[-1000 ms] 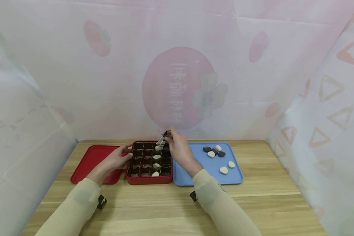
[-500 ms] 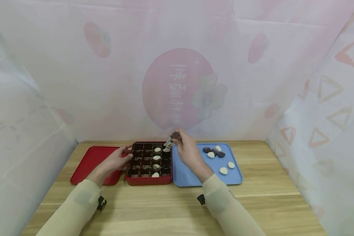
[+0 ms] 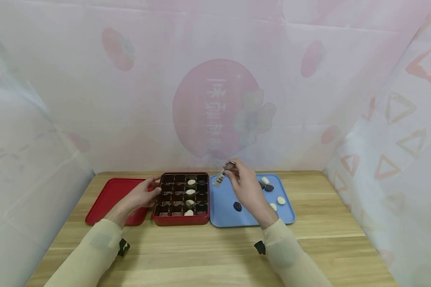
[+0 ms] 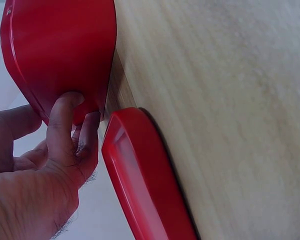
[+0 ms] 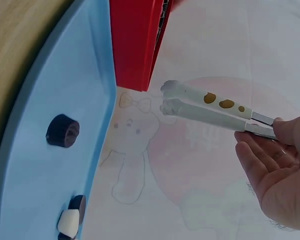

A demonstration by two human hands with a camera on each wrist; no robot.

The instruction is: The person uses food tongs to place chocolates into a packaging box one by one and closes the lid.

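My left hand (image 3: 142, 195) rests at the left side of a red box (image 3: 181, 220); in the left wrist view its bent fingers (image 4: 65, 125) touch the outer wall. The box holds a dark compartmented insert. White chocolates (image 3: 190, 192) sit in its third column, dark ones in the column at the right. My right hand (image 3: 245, 187) holds small white tongs (image 5: 210, 104) with brown spots and paw-shaped tips. Those tips stand slightly apart with nothing between them, over the left part of a blue tray (image 3: 222, 199).
On the blue tray lie a dark chocolate (image 3: 238, 206) near the middle, white chocolates (image 3: 281, 200) at the right and a dark one (image 3: 269, 187) in a cluster partly behind my hand. A red lid (image 3: 111, 195) lies left of the box. Printed cloth rises behind the table.
My right hand has moved right with the tongs, from the box's back row to over the blue tray. The white chocolate at the tongs' tips now lies in its compartment. My left hand stays put.
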